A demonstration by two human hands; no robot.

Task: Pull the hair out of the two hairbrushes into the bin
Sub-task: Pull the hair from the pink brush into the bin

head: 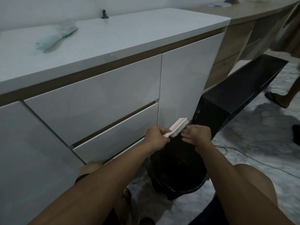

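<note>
A: Why is the pink hairbrush (177, 129) being held out over the bin (177, 169)?

B: Probably so whatever is coming loose is dropping straight in. The left hand (155, 138) is gripping the handle, fingers curled fully round it, and is tilting the bristles toward the right hand (197, 135).

A: And that one?

B: It is hovering just beside the bristles, fingers (186, 133) partly bent and reaching in. Whether they are pinching any hair I cannot tell; strands are too fine to make out.

A: Where is the second brush?

B: The pale green hairbrush (55, 37) is lying on the white counter (129, 34), well apart from the hands, so it is likely waiting its turn.

A: What is the room looking like?

B: Dim. The person is crouching on a marbled floor (259, 143) facing glossy white drawer fronts (97, 98). The bin, lined in black, is standing between the knees against the cabinet. A wooden counter (243, 12) is running off to the right, a cable (243, 157) is trailing across the floor, and someone else's leg and sandal (274, 98) are showing at the right edge.
</note>
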